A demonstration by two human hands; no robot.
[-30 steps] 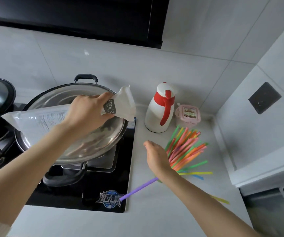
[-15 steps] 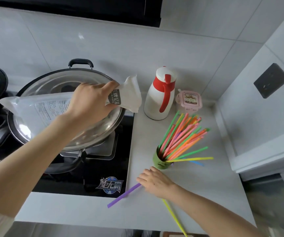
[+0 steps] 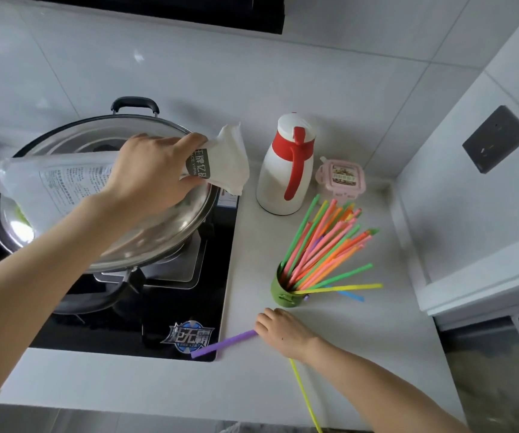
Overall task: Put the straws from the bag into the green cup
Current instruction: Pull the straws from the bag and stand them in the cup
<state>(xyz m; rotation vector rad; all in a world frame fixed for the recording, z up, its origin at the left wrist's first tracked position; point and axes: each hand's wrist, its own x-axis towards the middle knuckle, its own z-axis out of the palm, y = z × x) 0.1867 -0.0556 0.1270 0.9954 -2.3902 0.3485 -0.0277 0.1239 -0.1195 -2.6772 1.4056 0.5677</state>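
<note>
A small green cup (image 3: 283,293) stands on the white counter, holding several coloured straws (image 3: 323,245) that fan out to the right. My left hand (image 3: 155,170) grips a crumpled white plastic bag (image 3: 64,179) above the pot lid. In front of the cup, my right hand (image 3: 283,332) rests on the counter with its fingers closed on one end of a purple straw (image 3: 223,343) lying across the stove's edge. A yellow-green straw (image 3: 303,395) runs out from under that wrist toward me. A blue straw (image 3: 350,295) lies behind the cup.
A black gas stove (image 3: 158,307) carries a steel pot with a shiny lid (image 3: 158,239). A white and red thermos jug (image 3: 286,164) and a small pink box (image 3: 342,178) stand at the back. A white wall with a dark socket (image 3: 495,139) closes the right side.
My right hand has come down from beside the straws to the counter in front of the cup and closed on the purple straw. The left hand keeps the bag over the pot.
</note>
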